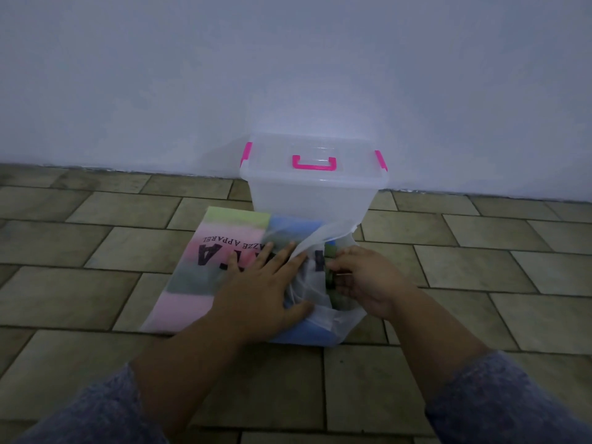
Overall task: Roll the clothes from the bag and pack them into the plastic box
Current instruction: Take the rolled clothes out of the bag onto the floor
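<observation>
The right hand [362, 280] pinches a dark green garment [330, 267] at the mouth of the bag [205, 270], fingers closed narrow on the fold. The left hand [262, 293] lies flat and spread on top of the bag, pressing it to the floor [80, 251] and holding nothing.

This looks like the first piece coming out. To do it well, I'd say the left palm should keep the thin plastic pinned while the right draws the cloth out low and level, toward the opening, so the film doesn't ride along or tear. A fuller grip on the fold would help; a pinch at one edge may drag the piece out bunched.

The bag lies flat on the floor, just in front of the box [312, 193] and touching its base. Its long axis runs left to right, the mouth pointing right, the closed end left. More clothes show through it in green, pink and blue.

The box stands against the wall [288, 75], lid [314, 152] on and pink clasps down; it needs opening before anything goes in.
</observation>
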